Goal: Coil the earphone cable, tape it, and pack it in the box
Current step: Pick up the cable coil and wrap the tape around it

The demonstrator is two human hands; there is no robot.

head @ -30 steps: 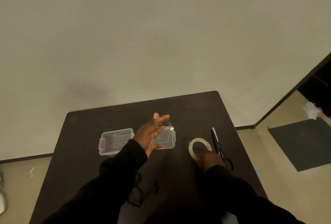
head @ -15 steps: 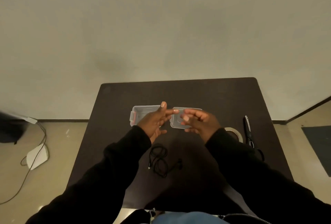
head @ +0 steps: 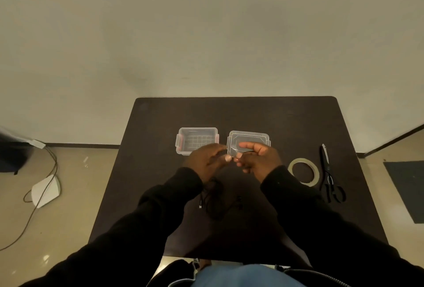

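Both hands raised above the counter, a small clear tape piece between them.

Left hand (head: 206, 160) and right hand (head: 258, 157) pinch the tape piece (head: 232, 151) with curled fingers. Earphone cable (head: 214, 201) lies loose on the counter (head: 286, 121) below; open box (head: 197, 140), lid (head: 249, 136), tape roll (head: 303, 171) and scissors (head: 329, 175) beyond.

Your left hand (head: 207, 160) and right hand (head: 258, 160) meet above the dark table (head: 286, 117), fingertips pinching what looks like a small clear strip of tape (head: 232, 152) between them. Beyond them sit the open box (head: 197, 140) and its lid (head: 249, 137). The earphone cable (head: 215, 204) lies loose beneath your wrists; tape roll (head: 303, 172) and scissors (head: 329, 176) lie to the right
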